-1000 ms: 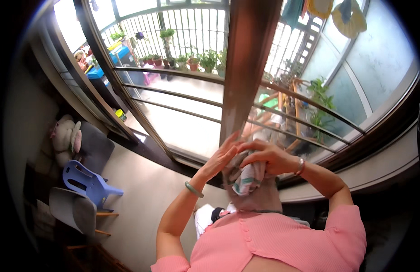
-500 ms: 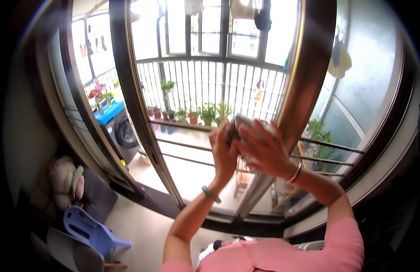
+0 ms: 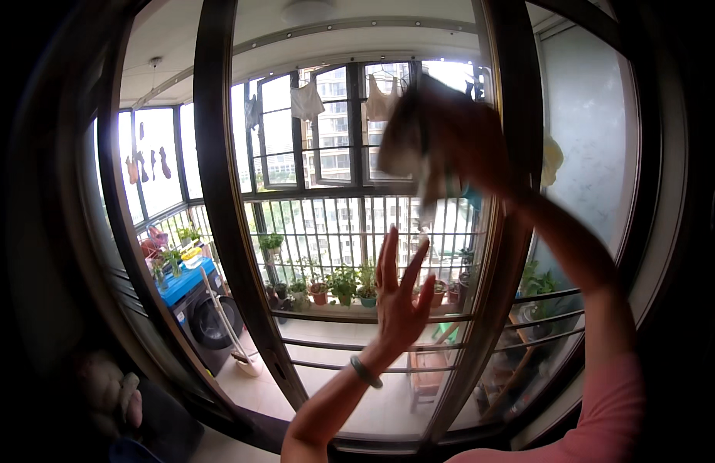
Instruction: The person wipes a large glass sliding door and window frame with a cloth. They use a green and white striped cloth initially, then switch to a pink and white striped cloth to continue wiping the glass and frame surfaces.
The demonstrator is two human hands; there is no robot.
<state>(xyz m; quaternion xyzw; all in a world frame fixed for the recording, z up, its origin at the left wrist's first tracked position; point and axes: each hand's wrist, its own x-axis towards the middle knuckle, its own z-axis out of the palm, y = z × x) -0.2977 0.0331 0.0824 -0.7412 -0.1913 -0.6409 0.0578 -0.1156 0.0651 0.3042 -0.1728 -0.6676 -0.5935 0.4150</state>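
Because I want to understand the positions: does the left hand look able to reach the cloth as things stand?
Probably yes: the left hand is raised and open below the blurred cloth in the right hand, and nothing visible blocks the way.

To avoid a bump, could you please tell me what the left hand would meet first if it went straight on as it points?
The left hand points up, so probably the blurred cloth in the right hand, which shows just above it; depth is unclear, so it might pass by.
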